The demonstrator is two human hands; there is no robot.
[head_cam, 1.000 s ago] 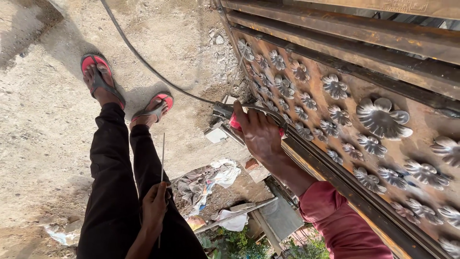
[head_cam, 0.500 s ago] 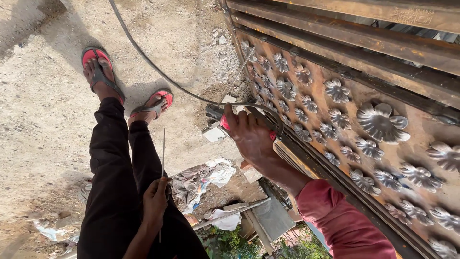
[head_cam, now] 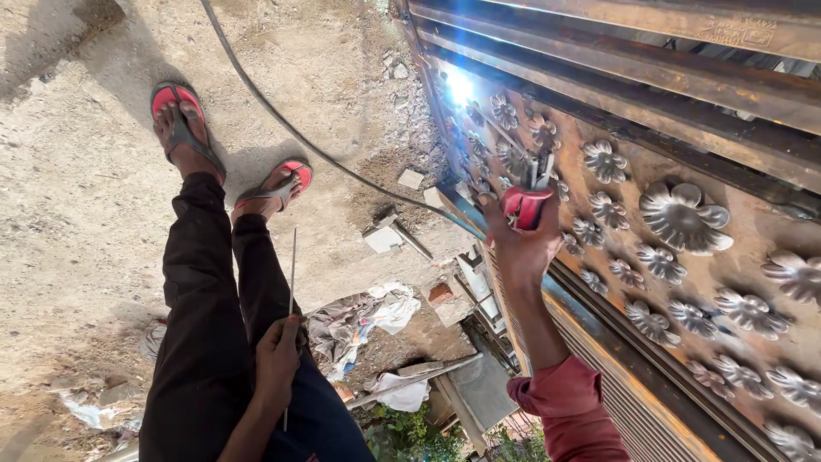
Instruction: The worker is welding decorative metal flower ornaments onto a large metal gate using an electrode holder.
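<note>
Right hand: the right hand is raised against the metal gate, fingers wrapped tight around the red-handled electrode holder; the sleeve below it is dark pink.
Electrode holder: red grip with metal jaws at its top, pointing up toward the gate's flower panel; a thin rod runs from the jaws toward the bright welding arc.
Welding arc: a white-blue glare at the upper left part of the gate, where the panel of flowers meets the horizontal bars.
Cable: a dark welding cable crosses the ground from the top edge of the view down to the holder.
Left hand: the left hand rests at the person's thigh, closed on a spare welding rod; the rod stands nearly upright, sticking out well above the fist and a little below it.
Gate: rusty brown, studded with rows of pressed metal flowers, with heavy bars along its top and a ribbed strip along its lower edge.
Legs: black trousers, feet in red flip-flops on sandy ground.
Litter: crumpled cloth and scraps lie near the gate's foot, beside the right leg.
</note>
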